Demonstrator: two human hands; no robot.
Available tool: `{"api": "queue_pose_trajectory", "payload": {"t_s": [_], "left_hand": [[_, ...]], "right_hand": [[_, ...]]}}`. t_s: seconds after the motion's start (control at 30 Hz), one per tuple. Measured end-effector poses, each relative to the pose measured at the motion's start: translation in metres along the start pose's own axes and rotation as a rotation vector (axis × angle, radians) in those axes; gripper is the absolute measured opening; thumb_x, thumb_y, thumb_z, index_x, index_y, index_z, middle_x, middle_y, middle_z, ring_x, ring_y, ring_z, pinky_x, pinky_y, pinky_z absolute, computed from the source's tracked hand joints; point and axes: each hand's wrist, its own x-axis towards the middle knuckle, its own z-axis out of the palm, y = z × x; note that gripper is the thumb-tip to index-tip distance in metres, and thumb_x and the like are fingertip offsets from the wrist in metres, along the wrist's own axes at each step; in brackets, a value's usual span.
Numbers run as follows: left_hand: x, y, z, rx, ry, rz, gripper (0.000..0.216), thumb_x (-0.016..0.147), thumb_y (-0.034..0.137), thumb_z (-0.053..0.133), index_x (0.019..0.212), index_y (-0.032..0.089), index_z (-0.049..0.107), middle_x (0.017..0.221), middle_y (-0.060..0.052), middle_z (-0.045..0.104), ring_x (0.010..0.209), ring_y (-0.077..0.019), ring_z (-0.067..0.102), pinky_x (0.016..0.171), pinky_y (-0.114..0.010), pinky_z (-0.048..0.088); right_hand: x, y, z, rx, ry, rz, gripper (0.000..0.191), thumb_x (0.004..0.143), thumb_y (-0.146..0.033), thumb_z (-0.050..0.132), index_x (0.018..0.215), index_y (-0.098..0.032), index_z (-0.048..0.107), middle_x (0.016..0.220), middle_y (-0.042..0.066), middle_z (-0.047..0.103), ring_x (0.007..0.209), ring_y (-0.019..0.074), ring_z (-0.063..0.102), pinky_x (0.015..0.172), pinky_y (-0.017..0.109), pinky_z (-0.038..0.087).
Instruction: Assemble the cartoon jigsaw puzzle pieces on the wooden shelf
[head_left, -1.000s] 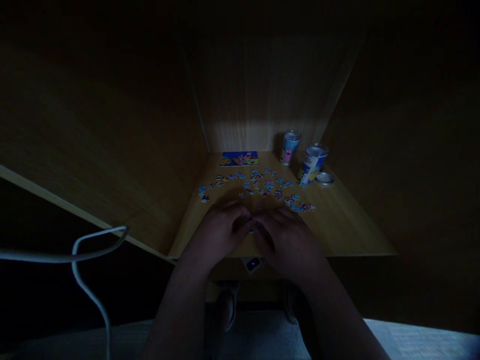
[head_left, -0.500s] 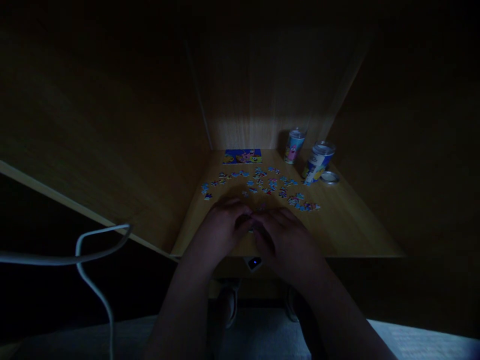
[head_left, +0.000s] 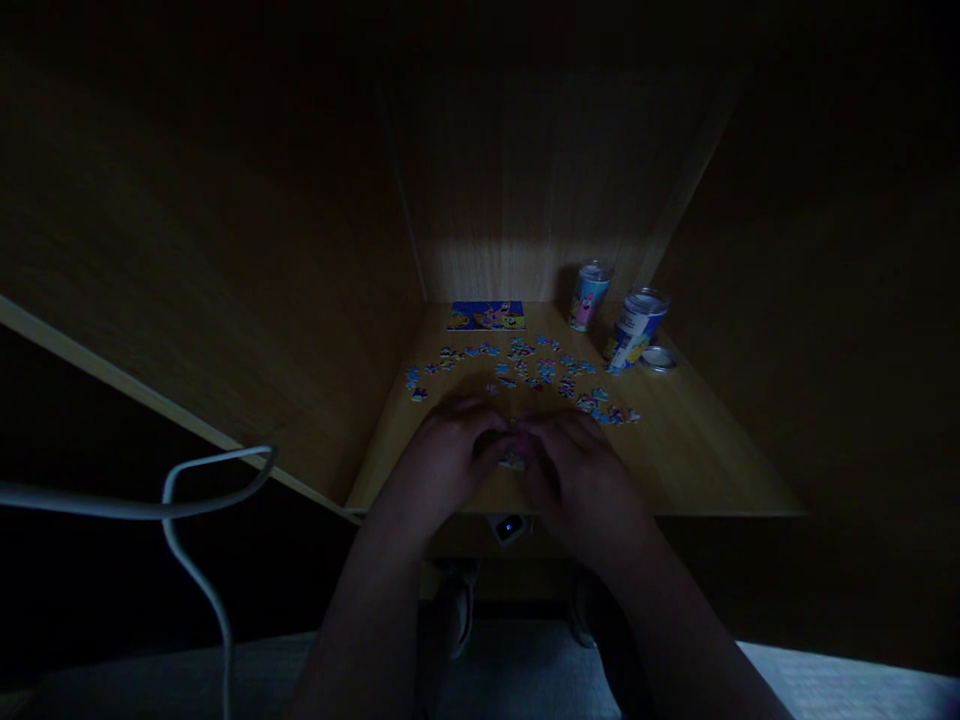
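Observation:
The scene is very dark. My left hand (head_left: 448, 456) and my right hand (head_left: 579, 472) rest together on the wooden desk (head_left: 697, 450) near its front edge, fingertips meeting. Both hands are curled over a small cluster of puzzle pieces (head_left: 514, 461) that shows pale between them. Several loose jigsaw pieces (head_left: 525, 375) lie scattered just beyond my fingers. A colourful picture card (head_left: 486, 316) lies flat at the back of the desk.
Two printed tins (head_left: 589, 295) (head_left: 636, 325) stand at the back right, with a round lid (head_left: 658, 358) beside them. Wooden panels wall in the desk on the left, back and right. A white cable (head_left: 187, 500) loops at the lower left. A small blue light (head_left: 508, 526) glows under the desk edge.
My hands have drawn slightly closer together over the pieces between them. The view has shifted a little; the scattered pieces and tins have not moved.

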Motion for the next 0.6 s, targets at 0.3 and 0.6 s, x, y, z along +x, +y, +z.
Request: {"api": "queue_pose_trajectory", "payload": {"t_s": [0.3,0.6], "left_hand": [[-0.001,-0.002,0.003,-0.009,0.037,0.007,0.018,0.102,0.016,0.084,0.089,0.024,0.075,0.092,0.000,0.078,0.091,-0.0212,0.073,0.085,-0.038,0.054],[0.000,0.002,0.001,0.035,0.025,-0.019,0.018,0.100,0.014,0.086,0.089,0.023,0.075,0.095,-0.002,0.079,0.095,-0.0232,0.073,0.085,-0.038,0.053]], "right_hand": [[-0.014,0.034,-0.021,-0.231,0.092,0.139,0.027,0.104,-0.016,0.061,0.126,-0.019,0.076,0.128,0.016,0.080,0.121,0.0368,0.069,0.110,0.055,0.056],[-0.013,0.034,-0.016,-0.255,0.087,0.162,0.020,0.109,-0.027,0.067,0.117,-0.026,0.086,0.131,0.013,0.078,0.134,0.0370,0.064,0.118,0.061,0.052]]}}
